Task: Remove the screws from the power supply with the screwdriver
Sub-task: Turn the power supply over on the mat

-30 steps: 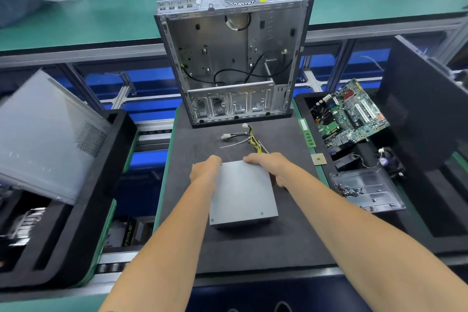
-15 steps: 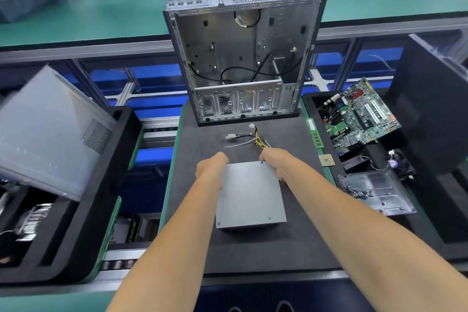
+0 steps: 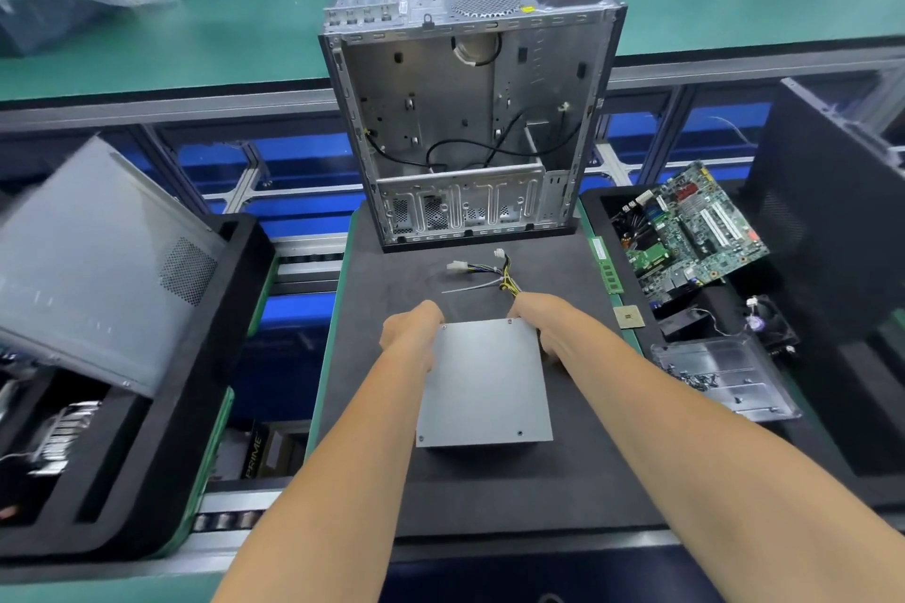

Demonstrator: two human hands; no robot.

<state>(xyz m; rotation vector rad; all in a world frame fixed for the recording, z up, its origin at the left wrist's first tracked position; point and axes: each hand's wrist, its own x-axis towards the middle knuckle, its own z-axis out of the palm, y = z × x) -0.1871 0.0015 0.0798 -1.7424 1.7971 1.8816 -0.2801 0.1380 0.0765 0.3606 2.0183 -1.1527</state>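
Both hands on the power supply

The left hand (image 3: 410, 337) and right hand (image 3: 548, 327) gripped the far corners of the grey power supply (image 3: 482, 382), which lay flat mid-bench (image 3: 489, 495).

Single head-worn wide-angle view, looking forward and steeply down along both forearms, so the left hand (image 3: 409, 333) and right hand (image 3: 543, 326) sit near frame centre at close range. Just beyond the hands the open computer case (image 3: 470, 122) faces the camera; further beyond runs the green bench (image 3: 196, 39), edges bowed by lens distortion. Left of the left hand the view takes in a grey side panel (image 3: 98, 260), right of the right hand a motherboard (image 3: 695, 230).
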